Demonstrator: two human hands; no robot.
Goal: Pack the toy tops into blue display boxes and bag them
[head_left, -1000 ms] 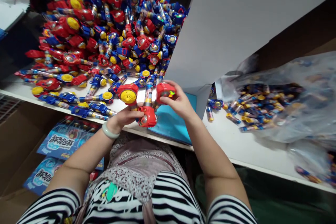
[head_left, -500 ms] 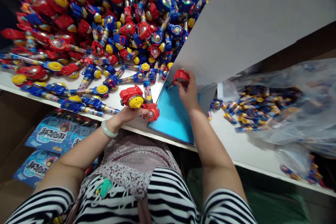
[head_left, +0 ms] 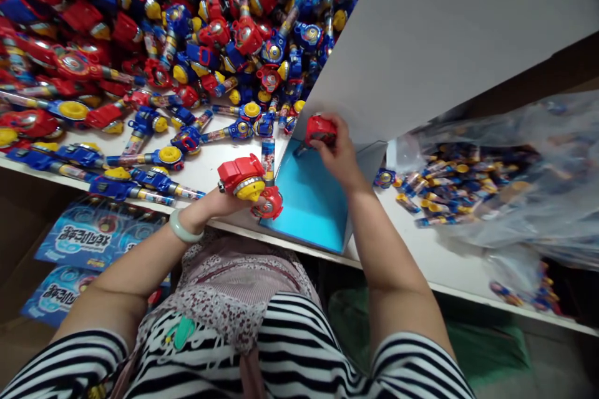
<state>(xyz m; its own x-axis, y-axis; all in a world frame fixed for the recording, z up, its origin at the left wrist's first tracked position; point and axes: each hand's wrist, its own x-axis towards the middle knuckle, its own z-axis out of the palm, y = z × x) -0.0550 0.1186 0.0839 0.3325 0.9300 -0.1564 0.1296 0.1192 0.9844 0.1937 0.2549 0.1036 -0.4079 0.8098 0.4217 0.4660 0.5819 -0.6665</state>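
Note:
My left hand (head_left: 216,204), a pale bangle on its wrist, is closed around red spinning-top toys. One is a red toy with a yellow top (head_left: 239,177). Beside it is a red toy with a candy-filled tube (head_left: 268,199), its tube pointing away from me. My right hand (head_left: 341,153) grips another red toy (head_left: 321,129) at the far end of a box with a bright blue inside (head_left: 311,215). A tube end of that toy points down and left against the box's far-left side. The fingers' undersides are hidden.
A large heap of red and blue toys (head_left: 187,25) covers the table's left. The box's tall white flap (head_left: 421,37) rises behind my right hand. On the right lies a clear plastic bag (head_left: 528,199) with many small candy tubes (head_left: 449,181). Blue printed cards (head_left: 88,237) hang below the table edge.
The view has shifted slightly, so the heap sits farther left. The yellow-topped toy in my left hand has tilted a little. My right hand stays at the box's far end.

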